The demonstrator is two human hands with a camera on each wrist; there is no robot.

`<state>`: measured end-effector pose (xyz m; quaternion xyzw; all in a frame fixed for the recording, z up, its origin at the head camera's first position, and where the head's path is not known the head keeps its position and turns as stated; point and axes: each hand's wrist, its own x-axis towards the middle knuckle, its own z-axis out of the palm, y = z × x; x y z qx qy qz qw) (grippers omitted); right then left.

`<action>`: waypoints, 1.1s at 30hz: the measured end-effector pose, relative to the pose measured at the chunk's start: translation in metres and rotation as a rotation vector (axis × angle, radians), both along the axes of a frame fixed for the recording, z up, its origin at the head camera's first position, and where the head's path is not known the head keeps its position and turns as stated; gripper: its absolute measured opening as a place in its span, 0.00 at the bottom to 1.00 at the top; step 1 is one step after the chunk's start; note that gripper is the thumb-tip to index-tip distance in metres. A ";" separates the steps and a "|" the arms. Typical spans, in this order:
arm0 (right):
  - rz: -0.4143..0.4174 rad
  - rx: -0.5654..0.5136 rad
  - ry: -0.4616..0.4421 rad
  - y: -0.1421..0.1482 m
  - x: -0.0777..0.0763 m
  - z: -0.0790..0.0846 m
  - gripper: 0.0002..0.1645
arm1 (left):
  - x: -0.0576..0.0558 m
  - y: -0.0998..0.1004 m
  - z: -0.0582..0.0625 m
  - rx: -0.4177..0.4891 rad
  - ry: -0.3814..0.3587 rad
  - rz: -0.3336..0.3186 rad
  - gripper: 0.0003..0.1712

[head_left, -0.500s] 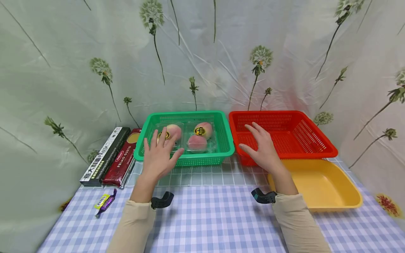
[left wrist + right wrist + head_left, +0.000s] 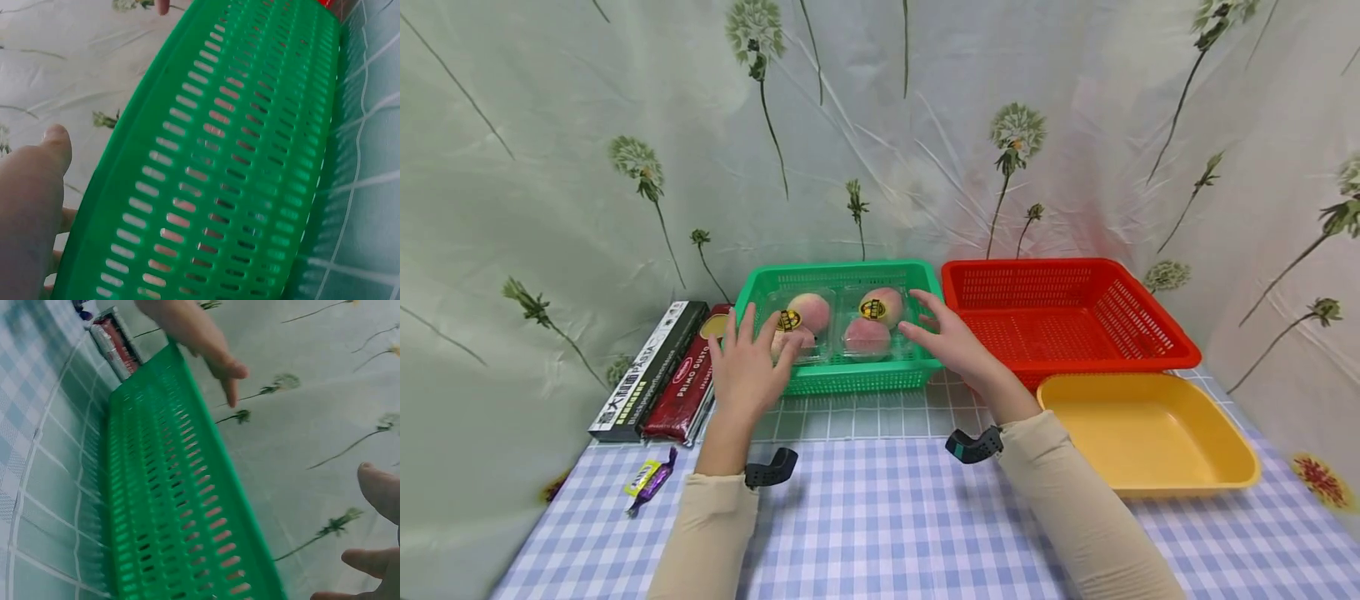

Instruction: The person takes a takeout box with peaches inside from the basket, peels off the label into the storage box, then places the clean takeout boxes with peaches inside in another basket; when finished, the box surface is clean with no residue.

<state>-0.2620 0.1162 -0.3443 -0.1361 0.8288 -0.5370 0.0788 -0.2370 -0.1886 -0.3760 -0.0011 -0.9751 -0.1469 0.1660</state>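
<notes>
A green basket (image 2: 865, 380) holds two clear plastic packs of peaches, the left pack (image 2: 812, 313) and the right pack (image 2: 868, 338), each with a black-and-yellow sticker. Fingers spread, my left hand (image 2: 747, 383) hovers at the basket's left front corner and covers part of its rim. My right hand (image 2: 958, 343) is over the right end of the basket, thumb and fingers apart, nothing in its grasp. Both wrist views face the basket's slotted front wall, with my left thumb (image 2: 31, 181) and my right fingers (image 2: 375, 562) above the rim.
A red basket (image 2: 1075, 364) stands right of the green one, with a yellow tray (image 2: 1142, 433) in front of it. On the left lie a black pasta box (image 2: 651, 375), a red spaghetti pack (image 2: 683, 392) and two wrapped candies (image 2: 652, 482). A curtain (image 2: 880, 133) hangs behind.
My right hand has moved left, from in front of the red basket to the green basket's right end. My left hand has shifted left and slightly down, off the left peach pack.
</notes>
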 end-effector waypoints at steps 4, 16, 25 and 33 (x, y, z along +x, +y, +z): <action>0.008 -0.002 -0.056 -0.016 -0.011 -0.001 0.44 | 0.000 -0.007 -0.002 0.016 0.002 0.047 0.40; -0.103 0.049 -0.175 -0.036 -0.043 -0.006 0.48 | -0.007 -0.022 -0.008 0.242 0.069 0.089 0.32; -0.100 0.065 -0.260 -0.044 -0.055 -0.015 0.47 | -0.009 -0.035 -0.013 0.542 -0.009 0.100 0.29; -0.104 0.023 -0.297 -0.047 -0.055 -0.014 0.44 | -0.009 -0.045 -0.014 0.800 -0.128 0.085 0.29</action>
